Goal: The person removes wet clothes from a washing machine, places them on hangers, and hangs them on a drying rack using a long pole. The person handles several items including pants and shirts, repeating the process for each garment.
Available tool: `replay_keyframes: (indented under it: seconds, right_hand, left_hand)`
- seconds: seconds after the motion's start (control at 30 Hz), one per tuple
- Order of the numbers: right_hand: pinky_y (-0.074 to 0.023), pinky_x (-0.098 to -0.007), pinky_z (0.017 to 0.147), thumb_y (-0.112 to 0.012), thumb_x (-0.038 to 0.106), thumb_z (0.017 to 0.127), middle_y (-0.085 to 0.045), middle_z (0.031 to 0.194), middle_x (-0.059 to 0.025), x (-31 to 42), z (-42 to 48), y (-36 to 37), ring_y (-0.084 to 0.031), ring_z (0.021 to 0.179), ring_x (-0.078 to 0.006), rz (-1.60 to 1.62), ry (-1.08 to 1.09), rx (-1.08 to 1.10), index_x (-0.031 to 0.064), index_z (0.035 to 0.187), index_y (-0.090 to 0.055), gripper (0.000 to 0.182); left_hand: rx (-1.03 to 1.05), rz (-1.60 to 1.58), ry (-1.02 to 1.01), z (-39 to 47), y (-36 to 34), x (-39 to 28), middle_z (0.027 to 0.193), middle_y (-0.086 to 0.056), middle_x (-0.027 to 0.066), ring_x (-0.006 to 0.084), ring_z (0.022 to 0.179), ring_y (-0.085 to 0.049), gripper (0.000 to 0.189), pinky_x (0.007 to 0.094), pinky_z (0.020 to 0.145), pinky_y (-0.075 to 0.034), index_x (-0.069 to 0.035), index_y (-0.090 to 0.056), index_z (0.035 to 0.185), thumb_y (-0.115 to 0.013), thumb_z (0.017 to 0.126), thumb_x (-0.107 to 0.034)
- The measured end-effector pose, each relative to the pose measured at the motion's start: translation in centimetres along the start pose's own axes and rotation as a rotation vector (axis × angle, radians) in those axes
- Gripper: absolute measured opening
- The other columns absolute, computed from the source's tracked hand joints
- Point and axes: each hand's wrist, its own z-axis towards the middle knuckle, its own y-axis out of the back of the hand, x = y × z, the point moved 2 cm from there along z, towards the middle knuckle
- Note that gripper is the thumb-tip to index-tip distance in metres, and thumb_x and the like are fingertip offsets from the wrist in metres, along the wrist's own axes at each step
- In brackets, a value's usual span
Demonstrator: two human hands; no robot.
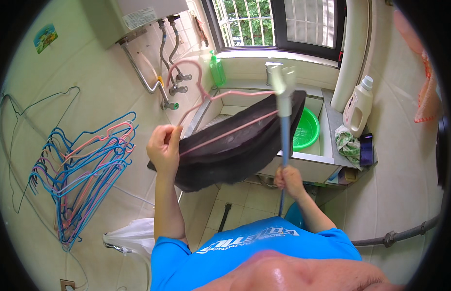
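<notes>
My left hand (164, 147) grips the near shoulder of a pink clothes hanger (190, 65), where a dark garment (229, 156) is draped over it. The hanger's hook points up and left, and its lower bar crosses the front of the cloth. In my right hand (290, 180) is a blue pole (285, 138) held upright. A pale forked head (283, 87) tops the pole, blurred, and overlaps the far end of the hanger and garment. Whether the fork touches the hanger cannot be told.
Many blue and pink hangers (87, 156) hang on the left wall. Behind the garment is a sink (327, 123) with a green plastic basin (307, 129). A detergent bottle (358, 105), a cloth (348, 145) and a green pump bottle (217, 71) stand around it. A water heater (138, 14) is at upper left.
</notes>
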Motion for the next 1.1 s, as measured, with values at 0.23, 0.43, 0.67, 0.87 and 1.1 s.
replay_keyframes:
  seconds: [0.23,0.43,0.67,0.87,1.1]
  right_hand:
    - [-0.034,-0.0221,0.046,-0.043,0.032,0.1,-0.041,0.062,0.0019,-2.6,2.2,-2.9,-0.037,0.051,-0.0065,0.031,-0.172,0.131,0.0061,0.08,-0.048,0.033]
    - [-0.0321,-0.0217,0.044,-0.047,0.03,0.099,-0.043,0.061,0.0027,0.4,5.2,-0.6,-0.038,0.05,-0.0047,-0.033,-0.129,0.05,0.0069,0.078,-0.047,0.031]
    - [-0.03,-0.0203,0.043,-0.054,0.027,0.096,-0.043,0.057,0.005,4.7,8.3,3.3,-0.038,0.048,-0.0026,-0.045,-0.013,-0.197,0.0077,0.074,-0.048,0.03]
    - [-0.0327,-0.022,0.043,-0.056,0.026,0.094,-0.045,0.058,0.0042,14.1,16.0,4.3,-0.042,0.049,-0.0037,-0.302,0.241,-0.307,0.0061,0.078,-0.051,0.026]
    - [-0.0464,-0.0224,0.066,-0.06,0.018,0.091,-0.055,0.088,-0.0034,21.4,22.0,4.0,-0.054,0.079,-0.0097,-0.49,0.477,-0.381,0.0002,0.122,-0.052,0.037]
  left_hand:
    - [0.034,-0.202,-0.06,4.5,-5.8,-1.9,0.063,-0.045,-0.0063,0.0014,0.056,-0.034,0.018,0.02,0.05,-0.024,-0.003,-0.06,0.075,-0.071,0.084,-0.013]
    - [0.229,-0.22,-0.009,5.6,-9.5,-1.9,0.068,-0.054,0.0006,0.0081,0.061,-0.048,0.017,0.023,0.056,-0.038,0.0,-0.062,0.08,-0.073,0.08,-0.013]
    - [-0.076,0.116,-0.569,3.2,-13.4,-5.4,0.108,-0.055,0.0129,0.0282,0.097,-0.052,0.053,0.0363,0.084,-0.043,-0.003,-0.055,0.113,-0.08,0.07,-0.02]
    - [0.596,-0.463,-0.084,-14.8,-22.6,-4.4,0.113,-0.054,0.0163,0.0298,0.107,-0.052,0.052,0.0392,0.09,-0.042,0.0,-0.05,0.118,-0.074,0.074,-0.017]
    - [1.113,-1.102,0.726,-18.3,-31.1,-4.2,0.071,-0.049,0.0007,0.0074,0.058,-0.047,0.016,0.0225,0.053,-0.042,-0.005,-0.048,0.094,-0.048,0.098,-0.021]
